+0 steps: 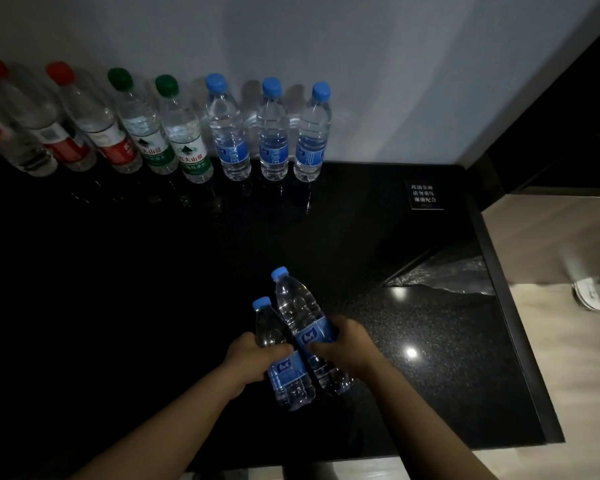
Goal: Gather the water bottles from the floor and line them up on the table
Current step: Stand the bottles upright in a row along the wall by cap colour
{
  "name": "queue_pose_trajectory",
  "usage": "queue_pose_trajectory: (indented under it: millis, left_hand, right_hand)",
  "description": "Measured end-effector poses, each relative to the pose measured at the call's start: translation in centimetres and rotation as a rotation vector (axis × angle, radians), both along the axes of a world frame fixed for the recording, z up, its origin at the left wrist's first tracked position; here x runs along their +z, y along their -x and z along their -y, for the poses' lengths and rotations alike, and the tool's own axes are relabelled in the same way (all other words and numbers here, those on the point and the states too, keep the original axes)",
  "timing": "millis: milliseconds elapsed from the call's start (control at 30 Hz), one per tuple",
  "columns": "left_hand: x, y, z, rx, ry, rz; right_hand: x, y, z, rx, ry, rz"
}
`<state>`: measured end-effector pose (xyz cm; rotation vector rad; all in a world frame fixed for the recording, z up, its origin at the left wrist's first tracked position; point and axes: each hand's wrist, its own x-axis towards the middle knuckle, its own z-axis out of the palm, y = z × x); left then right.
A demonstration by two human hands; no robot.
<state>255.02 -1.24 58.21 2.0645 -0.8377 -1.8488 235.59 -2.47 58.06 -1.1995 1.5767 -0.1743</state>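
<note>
We see two blue-capped bottles in hand above the near part of the black table point(153, 271). The left hand point(253, 358) is wrapped round the nearer bottle point(286, 379) just above its label, and the right hand point(349, 344) is curled round the label of the farther bottle point(297, 306). Neither hand is free. The two bottles lie side by side, touching or nearly so, and both are tilted. Their caps point far and a little left, and their bases point back toward the near right.

What the next move turns on, we judge, is where the row point(174, 140) ends. It stands upright along the far wall point(395, 81) in the order red caps, green caps, then three blue caps. Its last bottle point(312, 136) sits almost straight ahead of the hands. The bare strip of table beyond it, between that bottle and the small sign point(426, 196), lies far and slightly right — more in line with the right hand than the left.

So we would expect the right hand's bottle to go first. It would be carried away from us, tipped upright and set just beside the last blue cap. The left hand's bottle would follow into the next place to the right. The reach has to cross the whole depth of the table, and a tilted base could knock the end bottle — best righted before it comes close.
</note>
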Motion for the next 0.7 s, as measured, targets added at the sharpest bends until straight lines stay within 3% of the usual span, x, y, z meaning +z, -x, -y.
queue_pose_trajectory:
  millis: [267,433,700]
  left_hand:
    - [1.0,-1.4,0.7,-0.138,0.21,0.092]
    - [3.7,-1.4,2.5,-0.204,0.407,0.125]
    - [8.3,0.2,7.9,-0.151,0.681,0.109]
  right_hand:
    - [0.2,1.5,-0.8,-0.066,0.147,-0.01]
    - [2.2,2.3,0.1,-0.237,0.413,-0.01]
    - [4.6,3.4,6.0,-0.459,0.657,0.092]
